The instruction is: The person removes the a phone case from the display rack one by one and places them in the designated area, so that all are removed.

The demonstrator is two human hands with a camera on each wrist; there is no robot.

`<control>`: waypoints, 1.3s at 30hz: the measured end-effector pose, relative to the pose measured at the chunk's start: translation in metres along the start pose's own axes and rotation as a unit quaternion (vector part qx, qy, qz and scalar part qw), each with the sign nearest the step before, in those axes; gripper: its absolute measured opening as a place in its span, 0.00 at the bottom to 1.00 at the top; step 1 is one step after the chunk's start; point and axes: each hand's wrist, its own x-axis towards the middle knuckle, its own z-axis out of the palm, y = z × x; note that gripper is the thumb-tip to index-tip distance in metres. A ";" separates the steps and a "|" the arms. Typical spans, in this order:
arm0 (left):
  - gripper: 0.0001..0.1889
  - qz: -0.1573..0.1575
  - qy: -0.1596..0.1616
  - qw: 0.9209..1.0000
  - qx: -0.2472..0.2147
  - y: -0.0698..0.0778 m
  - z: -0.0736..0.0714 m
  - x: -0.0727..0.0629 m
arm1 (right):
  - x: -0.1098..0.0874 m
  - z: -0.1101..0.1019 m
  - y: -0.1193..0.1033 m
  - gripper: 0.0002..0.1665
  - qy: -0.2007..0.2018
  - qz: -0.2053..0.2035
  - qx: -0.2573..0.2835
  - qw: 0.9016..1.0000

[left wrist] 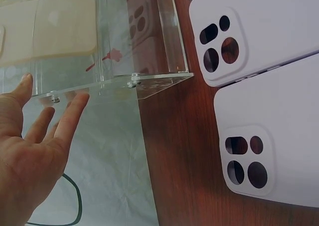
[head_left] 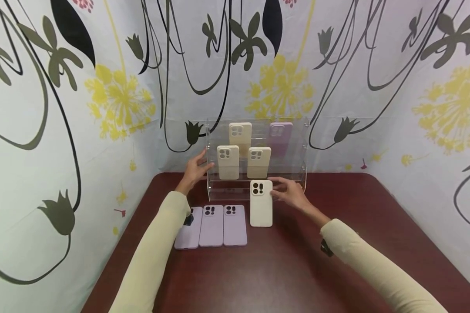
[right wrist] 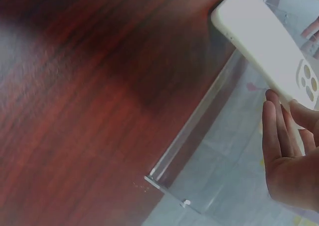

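Note:
My right hand [head_left: 291, 194] pinches a cream phone case [head_left: 261, 211] by its upper right edge. It holds the case upright in front of the clear acrylic stand [head_left: 229, 193], camera cutout at the top. In the right wrist view, the thumb lies on one face of the cream case [right wrist: 269, 41] with fingers behind. My left hand [head_left: 195, 171] is at the stand's left side, fingers extended and thumb apart; in the left wrist view its fingertips [left wrist: 79, 104] meet the clear side panel. Three cream cases [head_left: 229, 163] and one purple case [head_left: 281, 137] stand on the tiers.
Three lilac phone cases [head_left: 211, 228] lie side by side on the dark red table [head_left: 266, 269], left of the held case. My left wrist partly covers the leftmost one. A floral-patterned cloth [head_left: 235, 78] hangs behind and on both sides.

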 end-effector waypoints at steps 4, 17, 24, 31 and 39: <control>0.38 -0.002 -0.002 1.000 -0.004 0.001 0.000 0.000 | -0.002 0.006 0.001 0.31 0.003 0.010 -0.012 1.000; 0.38 0.008 0.000 1.000 0.003 0.001 -0.001 0.002 | -0.010 0.030 0.019 0.27 0.010 0.068 -0.017 0.997; 0.38 0.010 0.004 1.000 -0.003 0.000 -0.001 0.000 | -0.014 0.040 0.028 0.26 -0.003 0.089 0.006 0.996; 0.38 0.003 0.004 1.000 -0.003 -0.001 0.001 0.001 | -0.018 0.047 0.034 0.28 -0.011 0.117 0.018 0.993; 0.38 -0.006 0.002 1.000 -0.010 -0.003 0.001 0.003 | -0.022 0.053 0.041 0.28 -0.001 0.130 0.027 0.991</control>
